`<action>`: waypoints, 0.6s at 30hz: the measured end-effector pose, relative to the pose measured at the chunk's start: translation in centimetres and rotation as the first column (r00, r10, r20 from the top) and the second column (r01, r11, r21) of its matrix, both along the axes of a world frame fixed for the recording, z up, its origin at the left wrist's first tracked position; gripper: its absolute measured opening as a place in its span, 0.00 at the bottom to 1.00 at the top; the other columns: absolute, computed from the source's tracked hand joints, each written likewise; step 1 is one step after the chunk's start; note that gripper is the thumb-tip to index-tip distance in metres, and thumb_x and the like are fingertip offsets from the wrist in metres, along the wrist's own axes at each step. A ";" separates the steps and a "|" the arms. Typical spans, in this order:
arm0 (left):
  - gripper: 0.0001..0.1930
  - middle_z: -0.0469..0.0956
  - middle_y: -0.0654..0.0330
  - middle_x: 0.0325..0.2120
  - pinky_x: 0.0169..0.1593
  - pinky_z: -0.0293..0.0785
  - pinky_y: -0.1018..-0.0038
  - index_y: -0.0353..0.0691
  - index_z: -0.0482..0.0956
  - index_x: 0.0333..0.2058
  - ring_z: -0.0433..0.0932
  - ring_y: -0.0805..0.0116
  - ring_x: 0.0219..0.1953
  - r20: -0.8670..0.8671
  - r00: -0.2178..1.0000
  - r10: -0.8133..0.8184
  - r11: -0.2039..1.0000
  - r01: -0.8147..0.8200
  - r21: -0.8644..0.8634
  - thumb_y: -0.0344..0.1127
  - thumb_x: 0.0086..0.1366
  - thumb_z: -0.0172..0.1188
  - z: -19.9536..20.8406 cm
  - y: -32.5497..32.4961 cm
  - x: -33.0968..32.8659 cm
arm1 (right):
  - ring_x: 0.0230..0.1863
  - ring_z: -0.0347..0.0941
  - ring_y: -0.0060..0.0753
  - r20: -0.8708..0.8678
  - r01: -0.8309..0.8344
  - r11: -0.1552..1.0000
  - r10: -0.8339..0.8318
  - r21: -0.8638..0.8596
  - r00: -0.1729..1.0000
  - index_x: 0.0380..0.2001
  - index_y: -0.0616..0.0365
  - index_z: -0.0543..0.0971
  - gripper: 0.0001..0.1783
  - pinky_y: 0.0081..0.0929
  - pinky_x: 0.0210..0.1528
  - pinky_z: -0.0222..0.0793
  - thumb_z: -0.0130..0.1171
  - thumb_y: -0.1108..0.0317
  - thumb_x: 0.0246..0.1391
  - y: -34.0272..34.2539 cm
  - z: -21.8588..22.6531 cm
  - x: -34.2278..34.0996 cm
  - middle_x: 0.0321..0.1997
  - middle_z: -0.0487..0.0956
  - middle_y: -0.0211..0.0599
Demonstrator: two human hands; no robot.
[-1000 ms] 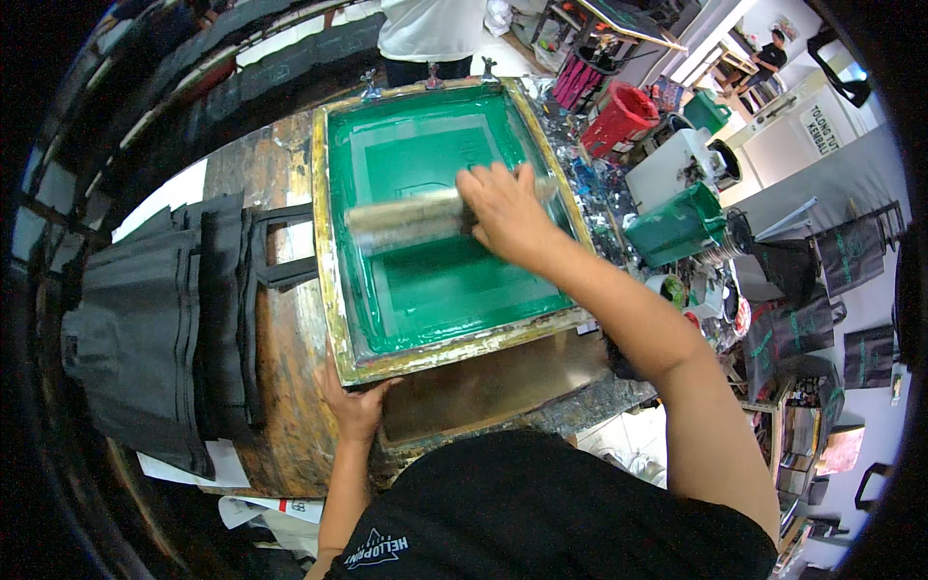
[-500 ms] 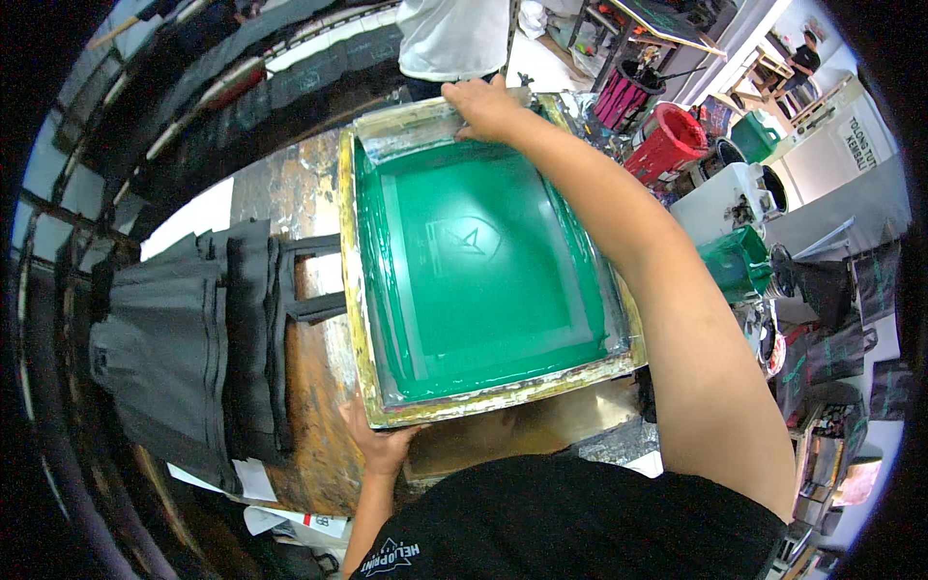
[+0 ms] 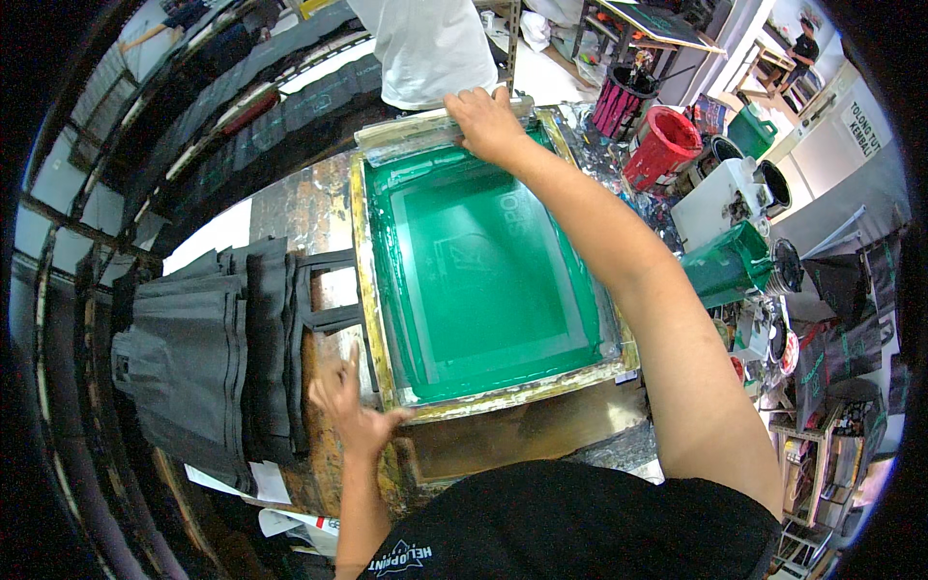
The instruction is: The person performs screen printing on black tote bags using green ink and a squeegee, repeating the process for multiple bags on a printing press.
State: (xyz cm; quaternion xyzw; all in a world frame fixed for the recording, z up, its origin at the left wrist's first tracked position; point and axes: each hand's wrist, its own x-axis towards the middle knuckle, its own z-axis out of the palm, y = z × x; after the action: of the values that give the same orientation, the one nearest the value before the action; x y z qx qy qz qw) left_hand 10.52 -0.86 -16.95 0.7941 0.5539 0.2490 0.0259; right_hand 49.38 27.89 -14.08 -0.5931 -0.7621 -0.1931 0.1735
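Note:
A printing screen (image 3: 387, 391) with a worn, paint-stained frame lies before me, its mesh (image 3: 474, 300) covered in green ink. At its far end my right hand (image 3: 486, 124) is closed over the bar of a squeegee (image 3: 411, 133). Beside the near left corner of the frame is my left hand (image 3: 353, 411), fingers spread and slightly blurred, holding nothing; whether its thumb touches the frame I cannot tell. Dark fabric bags (image 3: 193, 358) are piled to the left. Two dark straps (image 3: 333, 317) run from there towards the screen's left edge.
On the right stand a red bucket (image 3: 662, 145), a green ink container (image 3: 725, 266), a white jug (image 3: 720, 198) and a pink-streaked black bin (image 3: 623, 101). A person in a white shirt (image 3: 430, 48) stands beyond the table (image 3: 300, 198). Racks (image 3: 87, 329) line the left.
My left hand has come off the frame's near left corner and opened, moving up and left. My right hand stays on the squeegee at the far end. The view has shifted slightly.

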 end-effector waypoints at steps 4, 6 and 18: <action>0.53 0.76 0.52 0.44 0.61 0.59 0.52 0.42 0.79 0.62 0.71 0.51 0.51 -0.044 0.980 -0.193 0.965 0.198 0.170 0.83 0.52 0.61 2.7 8.8 3.6 | 0.52 0.74 0.42 0.006 0.077 0.983 -0.079 0.165 0.997 0.52 0.49 0.74 0.22 0.53 0.53 0.62 0.65 0.68 0.54 -0.1 -4.0 -0.8 0.45 0.78 0.32; 0.46 0.77 0.51 0.44 0.61 0.62 0.52 0.41 0.81 0.60 0.73 0.50 0.52 -0.049 0.967 -0.250 0.942 0.255 0.218 0.75 0.56 0.65 3.4 13.8 6.6 | 0.49 0.74 0.41 0.051 0.084 0.990 -0.091 0.116 0.995 0.50 0.48 0.76 0.17 0.50 0.53 0.62 0.59 0.70 0.56 -0.7 -4.9 -1.7 0.43 0.78 0.31; 0.37 0.84 0.49 0.35 0.43 0.81 0.54 0.34 0.85 0.35 0.84 0.47 0.38 -0.299 0.922 -0.245 0.932 0.310 0.190 0.72 0.58 0.66 1.4 32.9 16.2 | 0.48 0.84 0.43 0.002 0.081 0.983 -0.081 -0.166 0.997 0.49 0.42 0.84 0.23 0.50 0.52 0.70 0.75 0.57 0.48 -1.6 -3.1 4.7 0.42 0.88 0.32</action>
State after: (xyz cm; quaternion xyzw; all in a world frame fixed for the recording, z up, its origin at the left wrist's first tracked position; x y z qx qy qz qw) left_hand 26.70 32.03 -15.50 0.8888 0.4002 0.1952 -0.1082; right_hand 54.05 26.31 -17.16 -0.6365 -0.7504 -0.1342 0.1173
